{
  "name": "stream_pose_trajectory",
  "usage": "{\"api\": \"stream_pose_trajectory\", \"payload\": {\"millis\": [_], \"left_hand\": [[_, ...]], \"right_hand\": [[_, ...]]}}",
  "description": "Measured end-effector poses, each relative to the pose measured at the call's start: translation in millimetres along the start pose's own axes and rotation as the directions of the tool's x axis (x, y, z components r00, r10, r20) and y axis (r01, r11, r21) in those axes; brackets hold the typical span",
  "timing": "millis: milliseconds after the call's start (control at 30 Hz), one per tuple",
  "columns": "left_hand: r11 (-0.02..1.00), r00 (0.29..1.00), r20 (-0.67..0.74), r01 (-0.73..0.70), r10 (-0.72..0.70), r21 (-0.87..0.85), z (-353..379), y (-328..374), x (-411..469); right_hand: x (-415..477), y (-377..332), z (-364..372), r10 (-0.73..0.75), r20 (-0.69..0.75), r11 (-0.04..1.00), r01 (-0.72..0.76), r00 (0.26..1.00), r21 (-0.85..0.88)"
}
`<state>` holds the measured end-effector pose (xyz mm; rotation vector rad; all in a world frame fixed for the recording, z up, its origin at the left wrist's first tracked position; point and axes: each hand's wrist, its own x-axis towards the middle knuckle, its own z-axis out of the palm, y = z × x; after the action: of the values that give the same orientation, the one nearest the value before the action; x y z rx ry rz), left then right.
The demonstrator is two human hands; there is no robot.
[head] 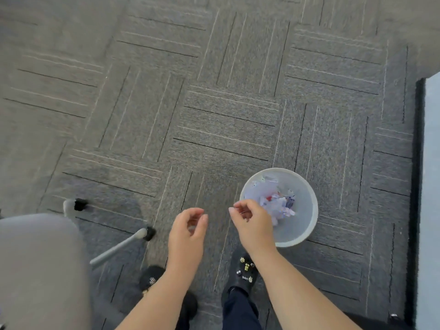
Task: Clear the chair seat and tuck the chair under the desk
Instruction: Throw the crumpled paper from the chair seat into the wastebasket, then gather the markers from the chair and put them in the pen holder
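The grey chair seat [40,270] fills the lower left, and nothing lies on the part that shows. Its grey base legs [119,246] with black casters [150,233] reach out over the carpet. My left hand [188,232] hovers over the floor between chair and bin, fingers loosely curled and apart, holding nothing. My right hand [252,225] hangs at the near-left rim of a round white waste bin [307,225]. Its thumb and forefinger are pinched together; whether something thin sits between them is unclear. Crumpled papers [276,203] lie inside the bin.
Grey patterned carpet tiles [214,103] cover the floor ahead. A pale flat surface with a dark edge [432,186] runs down the right side. My feet in black shoes [244,272] stand just below the hands.
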<state>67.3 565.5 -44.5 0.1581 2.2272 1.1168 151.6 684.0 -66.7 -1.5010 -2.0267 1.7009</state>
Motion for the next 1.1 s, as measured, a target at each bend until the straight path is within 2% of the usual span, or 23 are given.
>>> {"api": "stream_pose_trajectory", "payload": {"millis": [133,267,533,633,767,900,1000,1100], "left_hand": [[0.991,0.980,-0.182,0.055,-0.077,-0.121,-88.3,-10.4,-17.4],[0.966,0.909,-0.374,0.094,-0.182,-0.241,-169.9,-30.6,-28.7],[0.854,0.693,-0.561,0.155,-0.452,-0.497,-304.7,-113.3,-52.5],[0.816,0.569,-0.617,0.184,-0.543,-0.548,-344.9,-150.3,-64.1],[0.706,0.372,-0.605,0.271,-0.704,-0.655,-385.3,-206.8,-75.8],[0.621,0.270,-0.560,0.382,-0.784,-0.685,-403.8,-263.7,-81.9],[0.534,0.280,-0.455,0.464,-0.845,-0.706,-405.1,-302.8,-74.7],[0.529,0.311,-0.428,0.501,-0.849,-0.685,-401.8,-330.2,-64.3]], "right_hand": [[-30.1,-57.4,64.4,-0.079,0.173,0.995,0.088,0.982,-0.040],[-61.2,-107.5,135.7,-0.128,0.352,0.978,0.178,0.927,-0.112],[-126.4,-165.1,294.9,-0.119,0.653,0.901,0.358,0.748,-0.246],[-150.5,-170.1,353.4,-0.083,0.741,0.832,0.456,0.667,-0.316],[-177.1,-166.0,422.4,0.000,0.823,0.667,0.613,0.567,-0.423],[-195.0,-154.8,478.8,0.099,0.831,0.519,0.685,0.547,-0.512],[-204.4,-140.8,515.3,0.142,0.830,0.397,0.736,0.540,-0.548],[-211.5,-121.9,544.6,0.179,0.824,0.283,0.774,0.538,-0.566]]}}
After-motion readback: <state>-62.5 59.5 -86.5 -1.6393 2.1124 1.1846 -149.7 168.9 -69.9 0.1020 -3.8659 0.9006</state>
